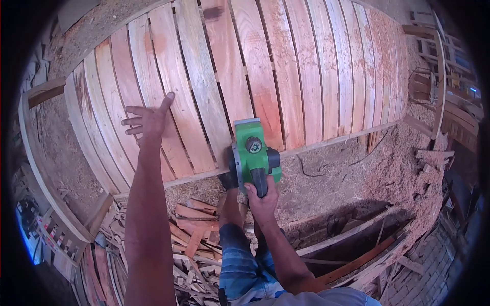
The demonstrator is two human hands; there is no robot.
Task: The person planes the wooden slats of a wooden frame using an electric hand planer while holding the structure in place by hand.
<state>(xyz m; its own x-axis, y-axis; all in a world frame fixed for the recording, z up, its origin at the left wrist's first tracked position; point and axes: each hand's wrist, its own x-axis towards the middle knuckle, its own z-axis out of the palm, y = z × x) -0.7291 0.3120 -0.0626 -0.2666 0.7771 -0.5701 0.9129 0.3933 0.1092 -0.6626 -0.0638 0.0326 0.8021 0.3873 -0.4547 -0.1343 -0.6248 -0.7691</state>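
A green electric planer [247, 140] with a black front knob rests over the near edge of a slatted wooden panel [196, 102]. My right hand [263, 201] is wrapped round the planer's black rear handle. To the left, my left hand [148, 120] lies on the slats with its fingers spread and nothing in it. The slats run side by side with narrow dark gaps, and a reddish patch shows on the wood just beyond the planer. Part of the planer's underside is hidden.
Wood shavings [413, 173] cover the ground at the right and lie on the panel's right end. Offcuts [196, 229] are heaped by my legs. Wooden frames stand at the left [56, 204] and right [439, 81]. A dark cable [309, 171] lies on the ground.
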